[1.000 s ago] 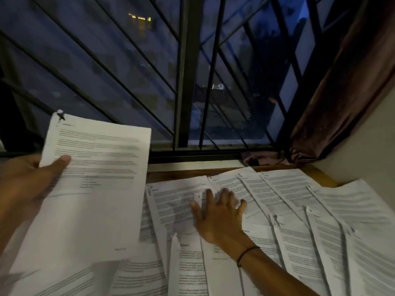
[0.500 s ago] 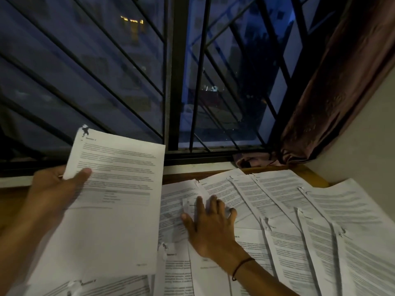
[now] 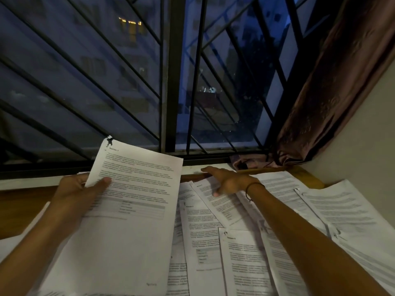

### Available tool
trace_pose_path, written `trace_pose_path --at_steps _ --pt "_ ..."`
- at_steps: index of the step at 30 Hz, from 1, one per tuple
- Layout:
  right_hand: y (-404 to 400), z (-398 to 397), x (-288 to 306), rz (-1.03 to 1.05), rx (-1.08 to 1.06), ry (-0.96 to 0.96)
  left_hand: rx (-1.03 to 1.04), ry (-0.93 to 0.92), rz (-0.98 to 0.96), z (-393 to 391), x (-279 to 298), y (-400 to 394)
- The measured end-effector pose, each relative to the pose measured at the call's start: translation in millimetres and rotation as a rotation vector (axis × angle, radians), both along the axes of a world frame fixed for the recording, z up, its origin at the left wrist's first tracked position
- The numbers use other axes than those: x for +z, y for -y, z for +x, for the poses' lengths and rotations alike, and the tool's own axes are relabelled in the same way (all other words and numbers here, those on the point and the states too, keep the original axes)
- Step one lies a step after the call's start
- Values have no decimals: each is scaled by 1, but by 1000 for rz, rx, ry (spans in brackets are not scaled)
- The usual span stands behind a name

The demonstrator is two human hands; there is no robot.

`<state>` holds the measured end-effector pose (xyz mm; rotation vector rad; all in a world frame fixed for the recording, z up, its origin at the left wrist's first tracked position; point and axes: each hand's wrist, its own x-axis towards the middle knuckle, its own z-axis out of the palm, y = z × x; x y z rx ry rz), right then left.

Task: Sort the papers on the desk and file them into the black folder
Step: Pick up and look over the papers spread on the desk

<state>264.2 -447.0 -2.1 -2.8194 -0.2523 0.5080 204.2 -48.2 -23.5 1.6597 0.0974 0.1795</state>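
— Papers (image 3: 241, 248) first: where are they, and what have my hands got?

— My left hand (image 3: 79, 189) grips one stapled set (image 3: 128, 210) at about nine o'clock, thumb curled over the front of the page, fingers behind it, so the sheet stands tilted up off the desk (image 3: 19, 201). My right hand (image 3: 228, 180) reaches out to twelve o'clock, fingers fairly straight and lying on the far edge of the spread, pinching nothing. The rest lie overlapped from six round to three o'clock.

— What worries you?

— I judge the raised set is held by one edge only; thin, limp paper like that could droop or slide from my thumb. The overlapped sheets are smooth and loose, so a drag of my right hand may fan them further or push some toward the curtain (image 3: 333, 86) at two o'clock. The light is dim, so I could misread a heading and sort a set wrongly.

— And the folder?

— I see no black folder here. Textures: flat white rectangles with grey print, a dark staple mark at each top corner, warm wood beneath, hard black window bars (image 3: 171, 71) beyond, soft crumpled cloth at right.
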Motion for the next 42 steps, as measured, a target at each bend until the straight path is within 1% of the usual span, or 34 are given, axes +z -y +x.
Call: trace_pose_path --at_steps 3,7,9,14,16,19,23,27,32,34,37,39,42 --pt "0 20 1 -21 3 -44 -6 -20 20 2 0 7" --pt "3 50 -10 -142 -14 51 -28 -23 23 0 -3 15" --pt "-3 52 -6 -154 -31 129 -41 -18 27 0 -7 14" --pt "-11 60 -8 -88 -43 437 -82 -14 48 -4 -11 16" --pt "-15 60 -2 -91 -18 493 -90 -17 54 -6 -10 19" --pt "-29 58 21 -56 41 518 -115 -28 39 -6 -8 25" --pt "-56 59 65 149 127 587 -154 -30 -11 -4 -4 40" --pt "-85 52 106 347 249 549 -144 33 -39 2 -1 60" --pt "-104 46 125 510 290 460 36 150 -84 5 9 80" --pt "-108 42 125 574 277 424 105 161 -90 7 12 81" --pt "-107 38 124 633 251 400 75 95 -154 10 14 80" --pt "-109 35 124 622 224 382 21 80 -162 11 14 81" --pt "-104 26 133 615 119 354 5 83 -222 7 20 81"
